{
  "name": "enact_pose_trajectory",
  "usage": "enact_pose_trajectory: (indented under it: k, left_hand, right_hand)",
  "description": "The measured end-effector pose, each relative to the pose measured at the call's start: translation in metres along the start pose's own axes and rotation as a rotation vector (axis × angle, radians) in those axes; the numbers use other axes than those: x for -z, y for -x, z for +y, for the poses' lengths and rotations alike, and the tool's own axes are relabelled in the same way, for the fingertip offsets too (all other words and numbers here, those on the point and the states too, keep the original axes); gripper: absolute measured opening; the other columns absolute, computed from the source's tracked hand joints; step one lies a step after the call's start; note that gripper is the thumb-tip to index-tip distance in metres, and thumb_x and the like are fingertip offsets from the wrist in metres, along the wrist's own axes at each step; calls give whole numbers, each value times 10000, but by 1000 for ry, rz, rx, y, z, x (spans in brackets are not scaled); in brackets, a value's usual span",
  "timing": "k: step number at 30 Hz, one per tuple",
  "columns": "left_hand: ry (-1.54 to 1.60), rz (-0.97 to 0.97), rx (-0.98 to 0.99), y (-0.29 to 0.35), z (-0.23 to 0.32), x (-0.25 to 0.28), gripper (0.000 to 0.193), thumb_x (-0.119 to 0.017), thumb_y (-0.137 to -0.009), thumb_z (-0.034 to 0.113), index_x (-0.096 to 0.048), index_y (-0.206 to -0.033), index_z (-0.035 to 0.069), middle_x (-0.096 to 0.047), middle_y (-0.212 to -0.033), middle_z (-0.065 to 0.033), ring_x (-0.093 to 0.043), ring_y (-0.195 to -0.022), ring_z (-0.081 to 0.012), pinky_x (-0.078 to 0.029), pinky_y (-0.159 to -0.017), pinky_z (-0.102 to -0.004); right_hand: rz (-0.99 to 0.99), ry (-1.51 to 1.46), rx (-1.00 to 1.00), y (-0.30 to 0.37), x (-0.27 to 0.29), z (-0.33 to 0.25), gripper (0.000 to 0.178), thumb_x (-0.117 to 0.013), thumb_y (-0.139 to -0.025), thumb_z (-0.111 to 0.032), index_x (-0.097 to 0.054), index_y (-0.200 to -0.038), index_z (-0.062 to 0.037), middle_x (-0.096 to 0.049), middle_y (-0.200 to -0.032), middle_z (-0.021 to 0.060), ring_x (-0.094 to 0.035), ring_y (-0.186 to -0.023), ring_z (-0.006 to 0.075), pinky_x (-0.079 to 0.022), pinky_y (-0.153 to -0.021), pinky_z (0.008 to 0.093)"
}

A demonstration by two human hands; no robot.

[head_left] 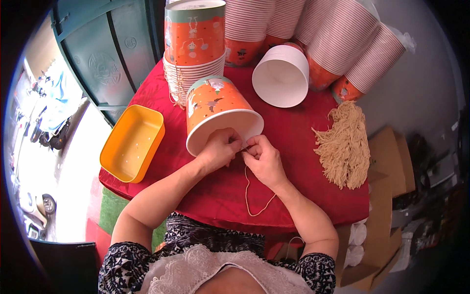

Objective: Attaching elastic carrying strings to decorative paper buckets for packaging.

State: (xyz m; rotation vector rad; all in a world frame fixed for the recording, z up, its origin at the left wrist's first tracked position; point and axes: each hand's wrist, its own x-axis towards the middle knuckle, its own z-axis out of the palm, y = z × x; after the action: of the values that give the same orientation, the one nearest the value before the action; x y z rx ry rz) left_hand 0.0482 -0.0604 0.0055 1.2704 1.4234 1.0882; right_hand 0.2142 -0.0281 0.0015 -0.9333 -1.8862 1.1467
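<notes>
An orange paper bucket (215, 105) with a green base band and cartoon figures lies tilted on the table, its white-rimmed mouth facing me. My left hand (220, 147) reaches into the mouth, thumb and fingers pinched together at the right part of the rim. Close against it, my right hand (266, 159) pinches a thin tan string (248, 193) at the rim. The string hangs from there in a loose loop over the red cloth. Both hands' fingertips meet at the string, and the bucket hides some of the left fingers.
A yellow plastic tub (132, 142) stands at the left table edge. A bundle of tan strings (345, 147) lies at the right. Behind are a stack of buckets (195, 44), a single bucket (281, 76) on its side and several wrapped stacks (342, 39). Cardboard boxes (391, 161) stand beyond the red-covered table (293, 196).
</notes>
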Motion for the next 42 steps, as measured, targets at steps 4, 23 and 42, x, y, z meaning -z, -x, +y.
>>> enact_pose_trajectory:
  k: [4,23,42]
  left_hand:
    - [20,-19,-15,-1,0,-1,136,-536,-913,111,-552,-894,-22,-552,-663,-58,-507,-479,-124,-407,-404,-263]
    - [-51,-61,29,0,3,2,181,-473,-922,75,-601,-1003,-24,-574,-701,-95,-534,-508,-143,-441,-408,-304]
    - [-470,118,-380,-4,-12,1,82,-616,-726,23,-651,-768,-38,-645,-825,-227,-634,-803,-383,-512,-729,-441]
  right_hand:
    - [12,216,77,-1,-4,5,159,-650,-825,-33,-559,-952,-2,-622,-655,145,-640,-585,271,-498,-544,382]
    - [149,297,201,-9,-12,15,65,-639,-840,-76,-640,-866,-16,-663,-786,187,-662,-714,374,-516,-593,436]
    - [132,337,154,-8,-12,13,76,-643,-849,-85,-614,-893,-30,-672,-783,174,-668,-717,368,-521,-606,445]
